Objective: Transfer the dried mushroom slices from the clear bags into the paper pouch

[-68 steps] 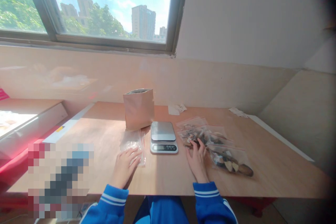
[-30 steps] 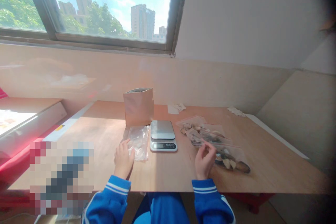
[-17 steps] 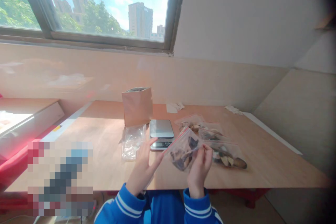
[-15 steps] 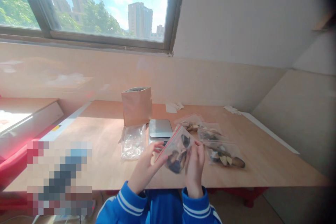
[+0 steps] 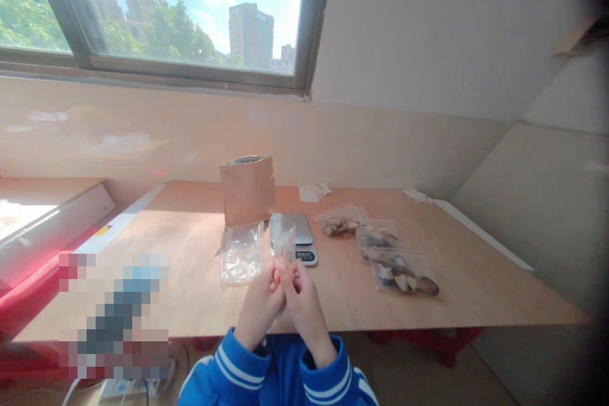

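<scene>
Sunlit window glass fills the upper left of the frame above a wooden table (image 5: 190, 247). At lower centre, the left hand (image 5: 259, 304) and right hand (image 5: 304, 304) press together, both pinching the top edge of a small clear zip bag (image 5: 284, 245) that sticks up edge-on in front of the digital scale (image 5: 291, 236), hiding part of it. Left of the scale lies an empty clear bag (image 5: 242, 255), with a brown paper pouch (image 5: 247, 189) upright behind it. Filled bags (image 5: 397, 266) lie right of centre, well apart from both hands.
</scene>
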Motion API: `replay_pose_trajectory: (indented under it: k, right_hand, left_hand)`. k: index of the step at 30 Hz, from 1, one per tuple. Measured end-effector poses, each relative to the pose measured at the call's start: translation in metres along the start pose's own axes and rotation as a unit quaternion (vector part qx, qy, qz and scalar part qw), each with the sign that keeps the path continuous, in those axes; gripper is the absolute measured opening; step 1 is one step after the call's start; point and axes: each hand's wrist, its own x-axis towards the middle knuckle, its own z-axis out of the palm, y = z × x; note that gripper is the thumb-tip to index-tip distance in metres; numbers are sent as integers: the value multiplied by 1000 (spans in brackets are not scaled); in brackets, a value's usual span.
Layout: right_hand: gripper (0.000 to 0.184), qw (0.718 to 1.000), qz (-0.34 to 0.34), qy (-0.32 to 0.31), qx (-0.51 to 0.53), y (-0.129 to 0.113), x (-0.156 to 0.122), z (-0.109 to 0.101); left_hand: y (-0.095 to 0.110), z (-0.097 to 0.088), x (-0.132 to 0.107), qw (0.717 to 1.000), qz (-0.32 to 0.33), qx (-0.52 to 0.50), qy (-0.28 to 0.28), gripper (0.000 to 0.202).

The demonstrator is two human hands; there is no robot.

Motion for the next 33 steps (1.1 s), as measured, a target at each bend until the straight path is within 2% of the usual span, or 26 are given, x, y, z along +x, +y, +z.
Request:
replay_pose_trajectory:
  k: [5, 8, 10, 12, 14, 16, 18, 21, 22, 23, 26, 28, 30, 32, 33]
  right_hand:
    - [27, 999, 37, -30, 19, 5, -2, -9]
    - [28, 999, 12, -10, -32, 5, -2, -14]
    - [28, 998, 0, -34, -50, 4, -3, -14]
    - [26, 996, -10, -66, -65, 2, -5, -11]
    - [25, 993, -27, -72, -90, 1, -5, -6]
    - [24, 991, -37, -59, -115, 2, -4, -5]
    - [28, 991, -39, -12, -126, 6, -1, -11]
    - [33, 984, -48, 122, -121, 14, 5, -31]
    - [34, 979, -50, 158, -115, 16, 6, -38]
    - [36, 977, -51, 180, -106, 17, 7, -44]
    - [40, 981, -39, 185, -38, 12, 5, -46]
    - [40, 981, -29, 189, 21, 1, 0, -36]
    - [37, 972, -22, 222, 72, -12, -6, -24]
    - [33, 952, -16, 280, 119, -23, -11, -14]
    - [32, 942, -14, 308, 134, -26, -13, -10]
  left_hand:
    - [-2, -4, -13, 991, 73, -13, -110, 20]
    - [-1, -6, -14, 986, 47, -56, -151, 23]
    - [0, -4, -11, 988, 1, -80, -129, 27]
    - [1, -2, -6, 995, -22, -66, -70, 32]
    - [3, 0, -2, 999, -4, -37, -21, 33]
    - [2, -1, 2, 999, 27, -24, -14, 33]
    - [0, -7, 3, 999, 43, -20, 7, 35]
    - [-5, -22, 3, 994, 33, -13, 106, 37]
    - [-7, -27, 3, 993, 29, -12, 114, 38]
    - [-7, -31, 2, 994, 28, -13, 107, 40]
    - [-8, -35, 2, 998, 4, -47, 34, 46]
    - [-12, -30, 3, 992, -37, -113, 38, 51]
    - [-20, -19, 4, 967, -84, -224, 88, 52]
    - [-31, -4, 3, 915, -133, -357, 129, 47]
    - [-36, 4, 1, 885, -171, -413, 128, 42]
